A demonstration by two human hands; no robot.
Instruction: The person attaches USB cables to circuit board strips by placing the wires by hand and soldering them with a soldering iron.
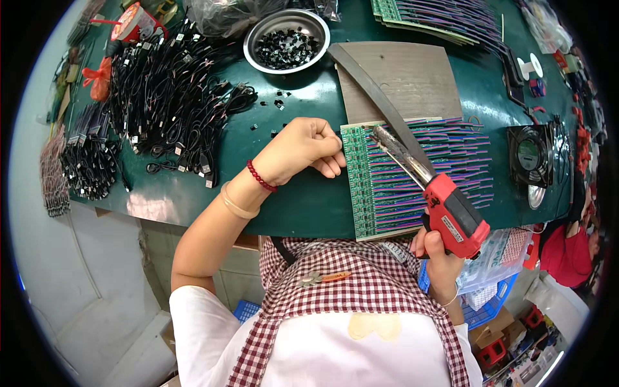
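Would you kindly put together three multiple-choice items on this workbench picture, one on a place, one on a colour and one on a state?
1. Where does the metal bowl of small black parts stand?
A. at the far side of the green table, beyond the left hand
B. on the person's lap
C. on the small black fan

2. What colour is the body of the soldering gun?
A. blue
B. red
C. yellow

3. How is the left hand?
A. flat, palm up, away from the table
B. wrapped around a cable bundle
C. curled, fingers at the left edge of the green circuit board panel

Answers: 1 A, the bowl sits near the table's far edge. 2 B, the right hand grips a red body. 3 C, the fingertips meet the panel's edge.
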